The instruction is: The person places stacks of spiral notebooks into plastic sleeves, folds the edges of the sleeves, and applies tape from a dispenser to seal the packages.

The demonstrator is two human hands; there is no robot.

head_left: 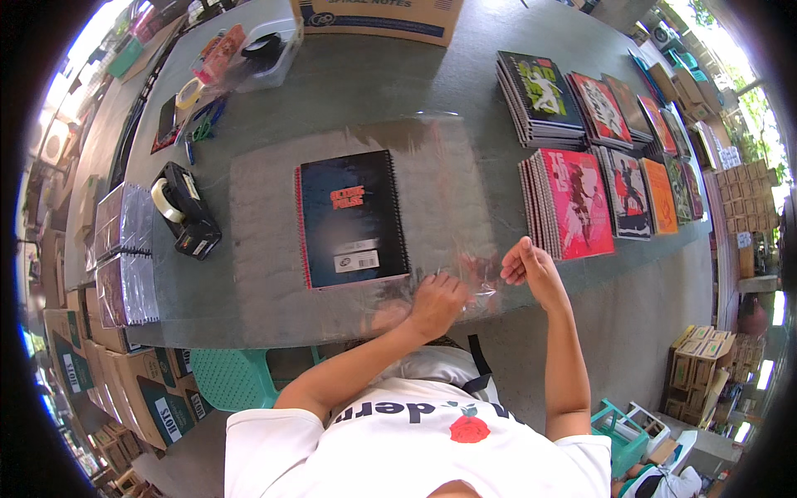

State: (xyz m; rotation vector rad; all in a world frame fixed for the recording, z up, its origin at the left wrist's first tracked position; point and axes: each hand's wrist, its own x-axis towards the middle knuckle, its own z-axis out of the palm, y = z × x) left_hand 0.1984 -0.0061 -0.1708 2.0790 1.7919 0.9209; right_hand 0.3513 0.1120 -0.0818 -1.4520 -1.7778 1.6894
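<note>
A dark spiral notebook (353,224) with a red title and a white label lies on a sheet of clear plastic film (266,241), spread flat on the table. My left hand (440,305) is at the film's near edge, just below the notebook's lower right corner. Its fingers are curled down on the film and appear to grip it. To the right of the film's near corner, my right hand (533,270) is raised with fingers stretched toward the left. No object shows in it. The film is wrinkled and shiny between the two hands.
Stacks of spiral notebooks (573,203) with bright covers fill the table's right side. At left are a black tape dispenser (187,209), wrapped notebooks (124,286), pens (203,124) and a clear plastic tub (270,54). A cardboard box (378,21) stands at the far edge.
</note>
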